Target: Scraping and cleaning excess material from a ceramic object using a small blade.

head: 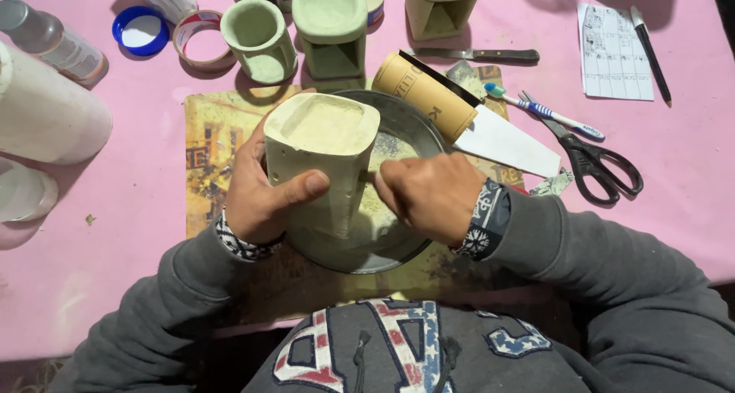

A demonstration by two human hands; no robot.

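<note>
The left hand (264,190) grips a pale square clay vessel (321,163) from its side, with the thumb laid across the front wall – the vessel stands upright with the shallow hollow top facing up. The right hand (429,198) is closed into a loose fist and presses against the right wall of the vessel; what it holds between the fingers is hidden, I cannot tell. Both hands work over a round metal dish (409,121) with pale dust in it, and the dish lies on a worn yellow printed mat (207,148) on the pink table cover (138,209).

At about 1 o'clock from the dish rests a cardboard tube (425,94) and a white paper sheet (505,142). At 3 o'clock lie a toothbrush (547,111) and black scissors (593,159). Further away, at 12 o'clock, stand three more greenish clay pieces – one round cup (259,37) and two square burners (331,22) – with a knife (478,55) to their right. At 10 o'clock are a blue lid (140,31) and a tape roll (200,41). At 2 o'clock a printed paper (616,52) with a pen (651,45) lies
</note>
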